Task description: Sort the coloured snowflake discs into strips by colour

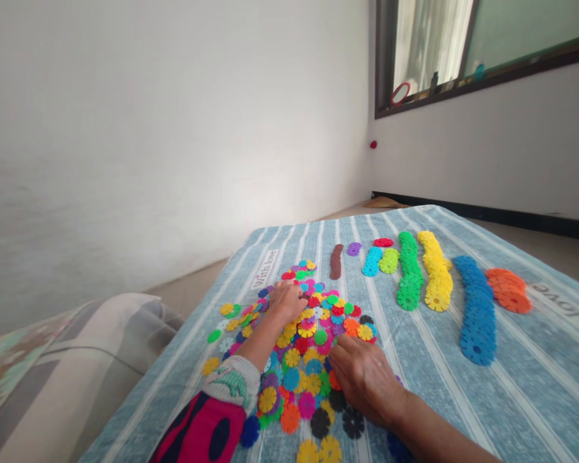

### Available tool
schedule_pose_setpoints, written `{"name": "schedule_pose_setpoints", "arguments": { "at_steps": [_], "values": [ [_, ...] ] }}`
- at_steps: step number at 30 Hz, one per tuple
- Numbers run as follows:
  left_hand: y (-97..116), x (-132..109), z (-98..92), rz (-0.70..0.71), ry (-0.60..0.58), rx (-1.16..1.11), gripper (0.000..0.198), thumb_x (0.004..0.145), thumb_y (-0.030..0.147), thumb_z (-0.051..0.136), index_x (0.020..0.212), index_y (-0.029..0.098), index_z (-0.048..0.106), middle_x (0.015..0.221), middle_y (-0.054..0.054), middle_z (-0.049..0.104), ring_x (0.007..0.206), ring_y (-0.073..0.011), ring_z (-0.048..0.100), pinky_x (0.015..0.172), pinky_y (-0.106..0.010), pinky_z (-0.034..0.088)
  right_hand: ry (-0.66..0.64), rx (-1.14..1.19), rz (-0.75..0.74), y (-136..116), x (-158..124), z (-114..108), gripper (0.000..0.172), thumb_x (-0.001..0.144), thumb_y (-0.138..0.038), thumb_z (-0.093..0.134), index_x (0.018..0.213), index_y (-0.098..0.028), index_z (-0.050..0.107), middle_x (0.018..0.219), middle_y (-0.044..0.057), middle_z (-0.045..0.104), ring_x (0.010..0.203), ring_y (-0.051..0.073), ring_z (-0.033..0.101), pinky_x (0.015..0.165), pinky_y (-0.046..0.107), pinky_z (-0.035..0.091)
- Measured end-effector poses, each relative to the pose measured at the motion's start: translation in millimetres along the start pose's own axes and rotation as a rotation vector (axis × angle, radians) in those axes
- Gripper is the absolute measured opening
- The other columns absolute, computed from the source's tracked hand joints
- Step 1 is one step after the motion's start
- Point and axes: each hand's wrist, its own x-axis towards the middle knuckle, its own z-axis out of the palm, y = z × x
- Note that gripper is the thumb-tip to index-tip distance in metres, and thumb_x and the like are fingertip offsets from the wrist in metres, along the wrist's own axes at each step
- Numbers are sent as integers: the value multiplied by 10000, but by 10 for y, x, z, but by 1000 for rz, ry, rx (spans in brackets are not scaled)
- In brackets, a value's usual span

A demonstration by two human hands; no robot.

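Observation:
A mixed heap of notched plastic discs (292,357) in many colours lies spread over the cloth-covered table. Over the far part of the heap is my left hand (286,301), its fingers bent down among the discs. My right hand (364,374) rests at the heap's right edge with the fingers curled in, close to an orange disc (334,381) and black discs (353,422). Both hands hide their own fingertips, and whatever they grip cannot be made out.
Right of the heap lie overlapping rows of one-colour discs: brown (336,262), green (408,273), yellow (435,273), blue (476,315) and orange (509,290). Smaller purple (354,249), red (383,242), light blue (372,262) and lime groups (389,261) lie between. A wall (174,128) stands behind.

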Motion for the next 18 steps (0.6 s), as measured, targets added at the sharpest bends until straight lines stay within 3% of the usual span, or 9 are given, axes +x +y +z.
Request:
{"name": "schedule_pose_setpoints", "arguments": {
  "at_steps": [6, 12, 15, 18],
  "values": [
    [3, 23, -10, -75, 26, -95, 68, 659, 212, 671, 725, 194, 662, 985, -38, 674, 1033, -218, 557, 875, -270, 419, -10, -5, -4, 7, -2, 8, 156, 881, -135, 450, 751, -202, 507, 755, 13, 562, 663, 157, 489, 573, 302, 252],
    [-173, 61, -121, -147, 45, -233, 100, 686, 212, 611, 605, 161, 639, 600, -4, 628, 639, -154, 595, 572, -222, 403, 18, -16, -7, 0, 11, 10, 156, 857, -114, 472, 730, -201, 500, 737, 8, 555, 640, 152, 476, 566, 299, 244],
    [-224, 134, -195, -156, 90, -299, 134, 707, 226, 574, 659, 142, 666, 571, 3, 611, 607, -145, 579, 533, -212, 375, 18, -10, -3, -6, 14, 10, 159, 859, -121, 473, 723, -199, 498, 736, 8, 557, 638, 148, 475, 563, 295, 243],
    [-125, 251, -226, -117, 97, -347, 158, 705, 232, 567, 680, 131, 687, 566, 8, 607, 594, -134, 568, 520, -202, 364, 6, -6, 7, -10, 15, 1, 161, 864, -127, 467, 724, -199, 500, 740, 9, 561, 642, 148, 479, 559, 295, 241]
  ]
}}
